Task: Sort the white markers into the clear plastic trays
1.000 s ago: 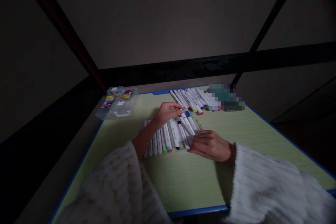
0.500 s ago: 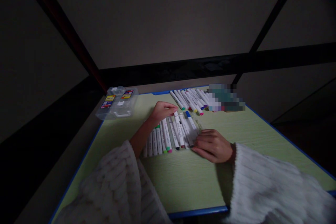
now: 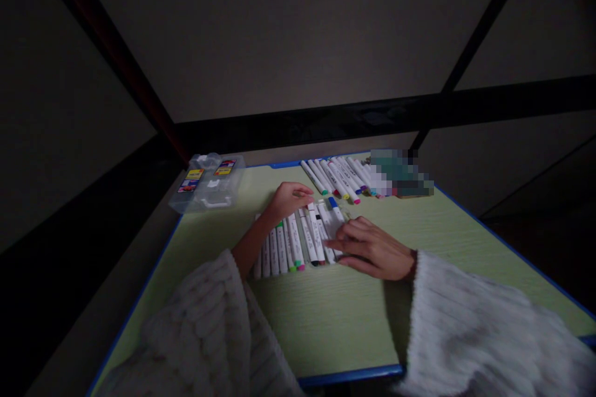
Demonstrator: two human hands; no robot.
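Several white markers lie side by side in a row in front of me. My left hand (image 3: 291,200) is closed, its thumb and fingers pinching the far end of one white marker (image 3: 315,232). From the right, my right hand (image 3: 375,249) reaches over the row, fingers apart and index finger stretched out to touch the markers. A blue-ended marker (image 3: 336,208) lies beside its fingertips, partly covered by the hand. Clear plastic (image 3: 347,211) shows around the right end of the row. Green-ended and pink-ended markers (image 3: 298,242) lie under my left wrist.
More white markers (image 3: 338,177) with coloured ends lie in a loose group at the far edge of the table (image 3: 344,329). A clear plastic case (image 3: 209,183) stands at the far left. A blurred green item (image 3: 400,173) is at the far right.
My right hand has shifted slightly up and its index finger has stretched left onto the markers. The pinched marker has moved slightly left and now lies closer to the one beside it.
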